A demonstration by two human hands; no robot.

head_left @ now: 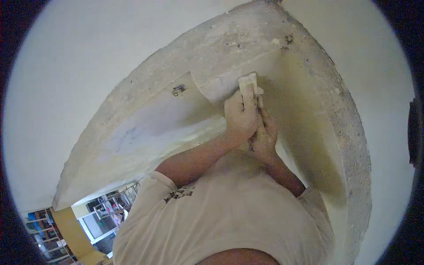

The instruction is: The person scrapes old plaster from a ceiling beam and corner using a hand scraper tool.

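Note:
A pale, flat tool [248, 83] with a whitish, caked end points up between my hands, against the plastered surface [212, 88]. My left hand [240, 117] is closed around its lower part. Pressed up against the left one, my right hand [266, 134] has its fingers closed at the tool's right side. Much of the tool's lower end is hidden by both hands; a small dark piece shows between the palms.
Rough grey bare plaster [353, 128] borders smoother painted wall [79, 66]. Two small holes with broken edges, one [178, 90] left and one [289, 39] upper right, mark the surface. Shelving [48, 236] and a white-framed opening [95, 225] lie lower left.

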